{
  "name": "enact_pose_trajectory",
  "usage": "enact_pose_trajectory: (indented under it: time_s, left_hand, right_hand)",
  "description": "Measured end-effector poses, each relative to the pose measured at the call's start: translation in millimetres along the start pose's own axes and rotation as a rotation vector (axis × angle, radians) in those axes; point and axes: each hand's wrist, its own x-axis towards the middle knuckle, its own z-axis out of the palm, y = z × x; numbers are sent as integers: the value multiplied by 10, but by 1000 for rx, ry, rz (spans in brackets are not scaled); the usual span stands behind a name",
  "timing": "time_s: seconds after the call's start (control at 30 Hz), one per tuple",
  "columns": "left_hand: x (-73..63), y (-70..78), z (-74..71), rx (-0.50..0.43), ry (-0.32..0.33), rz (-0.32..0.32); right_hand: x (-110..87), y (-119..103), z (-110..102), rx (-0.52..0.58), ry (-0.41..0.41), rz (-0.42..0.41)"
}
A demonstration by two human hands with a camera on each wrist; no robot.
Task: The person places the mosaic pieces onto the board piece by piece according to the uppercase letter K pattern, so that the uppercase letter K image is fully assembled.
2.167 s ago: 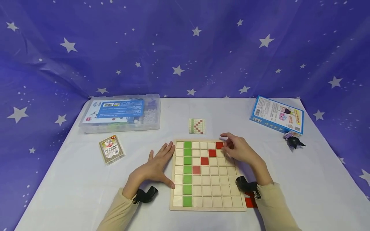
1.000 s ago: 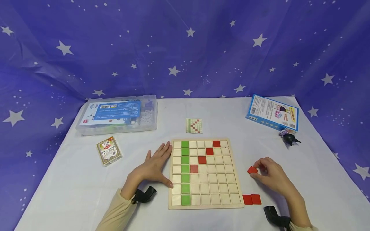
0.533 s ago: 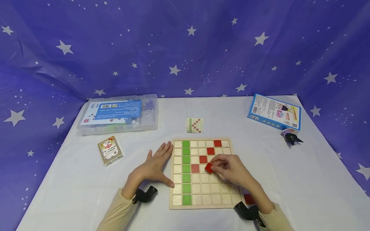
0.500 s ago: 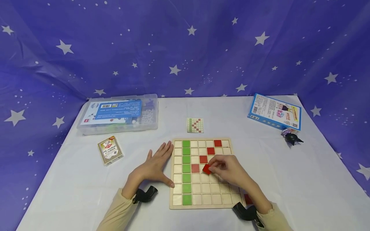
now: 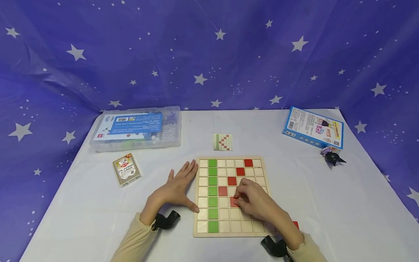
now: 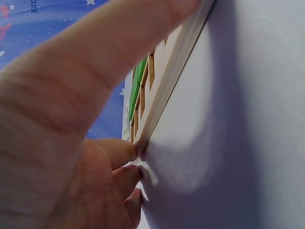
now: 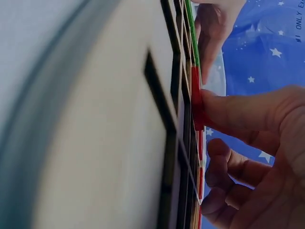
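Observation:
A wooden grid board (image 5: 224, 234) lies on the table with a column of green tiles (image 5: 213, 201) near its left side and a diagonal of red tiles (image 5: 231, 181). My left hand (image 5: 175, 189) rests spread along the board's left edge, fingertips and thumb touching the frame. Over the board's middle, my right hand (image 5: 256, 200) pinches a red tile (image 5: 233, 202), which sits at a cell in the fifth row. In the right wrist view the thumb presses that red tile (image 7: 196, 98); the other fingers are curled behind. My right forearm partly hides a spare red tile (image 5: 296, 224) beside the board.
A small pattern card (image 5: 223, 142) lies beyond the board. At the back left are a clear plastic case (image 5: 135, 129) and a playing-card box (image 5: 127, 169). To the back right stand a blue box (image 5: 313, 127) and a small black figure (image 5: 332, 158).
My right hand left the board's top right, picked up a red tile from the right side, and carried it left onto the board, then a row nearer. My left hand stayed put.

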Motion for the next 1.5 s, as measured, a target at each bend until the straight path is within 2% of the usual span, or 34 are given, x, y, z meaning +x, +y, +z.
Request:
enact_pose_trajectory:
  time_s: [0.3,0.4,0.5,0.67,0.8,0.87,1.03,1.17,1.4,1.5]
  left_hand:
    - [-5,22,-29,-11,-2,-3]
    - [-2,24,-36,-10,-2,-3]
    - [1,23,-32,-8,0,2]
    - [3,19,-21,-7,-1,4]
    - [5,18,-19,-5,-3,5]
    - [4,19,-22,-4,-6,1]
    - [-6,21,-41,-9,-8,0]
    - [-13,13,-44,-5,-1,2]
    - [-7,12,-16,-15,2,1]
    - [1,15,-4,-14,-3,-1]
  right_hand:
    - [-43,-74,34,147,-79,60]
    - [-87,-57,1,234,-109,37]
    - [-149,-3,-57,275,-119,-5]
    - [-312,165,-158,269,-67,-57]
    - [-560,346,-259,266,19,-85]
    - [-705,431,-323,243,47,-65]
    - [-1016,585,-478,149,21,52]
    - [-1100,654,-546,70,0,174]
    - [-1049,711,-631,-180,134,563]
    - [-1069,740,-681,-219,158,670]
